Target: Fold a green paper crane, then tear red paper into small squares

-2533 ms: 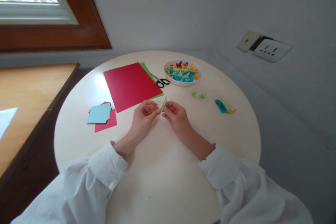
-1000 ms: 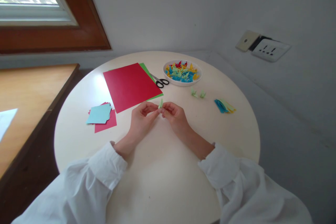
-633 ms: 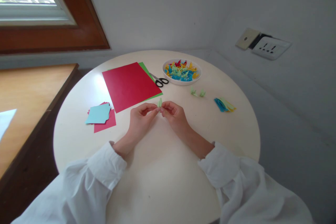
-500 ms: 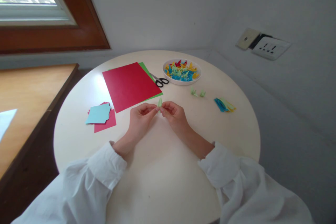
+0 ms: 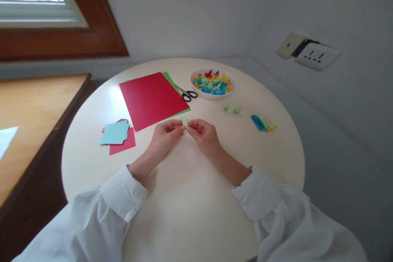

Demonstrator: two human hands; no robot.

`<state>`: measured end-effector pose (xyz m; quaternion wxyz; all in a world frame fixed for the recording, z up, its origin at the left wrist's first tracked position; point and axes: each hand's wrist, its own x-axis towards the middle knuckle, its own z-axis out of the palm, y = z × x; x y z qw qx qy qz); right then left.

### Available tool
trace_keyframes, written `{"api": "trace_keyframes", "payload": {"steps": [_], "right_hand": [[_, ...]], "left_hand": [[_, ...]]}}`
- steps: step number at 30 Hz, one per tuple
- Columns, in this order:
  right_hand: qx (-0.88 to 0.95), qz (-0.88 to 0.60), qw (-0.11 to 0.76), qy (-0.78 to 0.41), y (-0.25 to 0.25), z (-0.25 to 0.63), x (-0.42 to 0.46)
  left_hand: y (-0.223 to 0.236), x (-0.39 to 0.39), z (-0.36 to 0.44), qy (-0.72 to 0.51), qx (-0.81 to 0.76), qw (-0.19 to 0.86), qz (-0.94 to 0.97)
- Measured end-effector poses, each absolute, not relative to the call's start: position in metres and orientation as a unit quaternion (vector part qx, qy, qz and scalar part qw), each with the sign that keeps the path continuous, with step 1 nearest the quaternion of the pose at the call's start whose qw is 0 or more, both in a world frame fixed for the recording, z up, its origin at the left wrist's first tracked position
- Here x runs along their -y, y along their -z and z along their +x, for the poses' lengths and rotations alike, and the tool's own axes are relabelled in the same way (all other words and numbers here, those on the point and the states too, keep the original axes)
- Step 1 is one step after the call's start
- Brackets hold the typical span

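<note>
Between my fingertips, over the middle of the round white table (image 5: 190, 196), stands a small folded piece of light green paper (image 5: 185, 121). My left hand (image 5: 166, 136) pinches its left side, and my right hand (image 5: 204, 135) pinches it from the right. Its lower part is partly hidden by my thumbs. Two small light green folded paper pieces (image 5: 231, 108) lie beyond my right hand. Farther back, a white dish (image 5: 213, 96) holds many small folded paper shapes in blue, yellow, green and red.
Red paper (image 5: 153, 100) lies over a green sheet (image 5: 181, 112), with black-handled scissors (image 5: 188, 95) at its right edge. Small light blue squares (image 5: 114, 133) rest on pink ones (image 5: 130, 139) at left. Blue, green and yellow folded strips (image 5: 262, 123) lie at right.
Both hands and the green paper have shifted very slightly to the left. My grip looks the same, and the other things on the table stay put.
</note>
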<state>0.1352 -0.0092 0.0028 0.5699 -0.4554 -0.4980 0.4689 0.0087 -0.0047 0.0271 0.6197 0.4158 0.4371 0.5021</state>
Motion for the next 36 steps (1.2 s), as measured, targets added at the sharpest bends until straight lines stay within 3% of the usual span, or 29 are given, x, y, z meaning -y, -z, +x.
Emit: {"api": "trace_keyframes", "payload": {"steps": [24,36], "right_hand": [[0.518,-0.454,0.556,-0.465,-0.0071,0.1381,0.0107],[0.576,-0.469,0.474,-0.472,-0.0083,0.1402,0.011]], "left_hand": [[-0.024,0.0035,0.004,-0.487,-0.417,0.623,0.448],[-0.0241,0.0033,0.005,-0.503,-0.417,0.6,0.462]]}}
